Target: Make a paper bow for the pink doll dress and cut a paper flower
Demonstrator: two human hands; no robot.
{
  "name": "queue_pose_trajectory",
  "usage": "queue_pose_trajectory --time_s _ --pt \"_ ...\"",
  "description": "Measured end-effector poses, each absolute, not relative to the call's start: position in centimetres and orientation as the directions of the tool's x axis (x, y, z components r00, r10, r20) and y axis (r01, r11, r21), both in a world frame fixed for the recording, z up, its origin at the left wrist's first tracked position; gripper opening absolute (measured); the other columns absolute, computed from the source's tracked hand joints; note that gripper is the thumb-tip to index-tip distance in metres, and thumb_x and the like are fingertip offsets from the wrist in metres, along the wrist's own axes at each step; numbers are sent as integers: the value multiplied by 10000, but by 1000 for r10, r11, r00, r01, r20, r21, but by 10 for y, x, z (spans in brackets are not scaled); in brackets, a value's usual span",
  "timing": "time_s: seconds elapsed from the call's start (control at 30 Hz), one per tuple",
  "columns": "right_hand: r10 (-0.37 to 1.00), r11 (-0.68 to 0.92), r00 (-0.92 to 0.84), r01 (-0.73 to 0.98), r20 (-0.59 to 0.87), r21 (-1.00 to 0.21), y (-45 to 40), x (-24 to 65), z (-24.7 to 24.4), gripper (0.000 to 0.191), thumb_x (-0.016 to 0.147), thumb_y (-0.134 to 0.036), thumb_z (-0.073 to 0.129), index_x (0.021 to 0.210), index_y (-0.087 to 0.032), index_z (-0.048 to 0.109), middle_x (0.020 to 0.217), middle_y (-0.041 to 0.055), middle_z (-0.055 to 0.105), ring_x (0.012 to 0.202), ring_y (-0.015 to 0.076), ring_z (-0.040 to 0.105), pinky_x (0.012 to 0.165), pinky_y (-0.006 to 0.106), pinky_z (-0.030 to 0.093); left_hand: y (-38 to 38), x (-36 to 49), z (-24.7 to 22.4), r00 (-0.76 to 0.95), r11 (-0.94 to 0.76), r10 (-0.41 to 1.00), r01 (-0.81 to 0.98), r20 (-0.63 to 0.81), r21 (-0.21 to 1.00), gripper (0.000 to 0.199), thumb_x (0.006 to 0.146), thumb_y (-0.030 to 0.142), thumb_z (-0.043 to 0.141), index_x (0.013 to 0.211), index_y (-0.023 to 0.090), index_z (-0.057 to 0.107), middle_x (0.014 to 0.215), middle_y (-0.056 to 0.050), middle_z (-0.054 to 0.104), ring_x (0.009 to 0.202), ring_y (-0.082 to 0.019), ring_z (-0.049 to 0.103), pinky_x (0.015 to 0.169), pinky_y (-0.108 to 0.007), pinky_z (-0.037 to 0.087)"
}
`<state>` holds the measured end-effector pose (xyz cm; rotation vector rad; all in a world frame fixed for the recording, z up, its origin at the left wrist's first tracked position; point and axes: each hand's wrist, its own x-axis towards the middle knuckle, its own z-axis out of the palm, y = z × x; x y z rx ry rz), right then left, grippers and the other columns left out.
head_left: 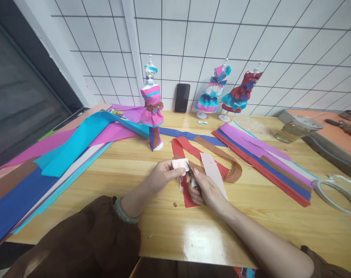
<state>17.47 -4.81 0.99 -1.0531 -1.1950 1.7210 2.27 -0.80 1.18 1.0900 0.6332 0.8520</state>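
Observation:
My left hand [163, 175] pinches a small pale pink piece of crepe paper [179, 163] above the table. A pair of scissors [196, 186] is gripped in my right hand [207, 189], with the dark blades at the right edge of that piece. Below my hands lie a red paper strip [189, 199], a longer pale pink strip [214, 175] and a few small offcuts. A brown strip [234, 170] curls just beyond them. Whether the blades are apart is too small to tell.
A mini dress form [151, 110] in pink paper stands behind my hands, near a phone [182, 97]. Two more dressed forms [211, 94] stand by the tiled wall. Crepe strips [73, 143] spread on the left, others [268, 166] on the right beside a tape roll [337, 195] and a cup [297, 129].

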Motion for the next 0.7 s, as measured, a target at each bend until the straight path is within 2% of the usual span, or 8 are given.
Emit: queue_pose_trajectory --time_s 0.7 --pt "913 -287 -343 -147 -223 -947 -47 175 10 383 847 -544 362 732 -184 428 430 -101 285 318 39 194 316 162 190 -7 22 9 493 165 868 -179 -57 970 212 717 283 614 808 92 626 727 -69 631 648 -136 548 644 -272 412"
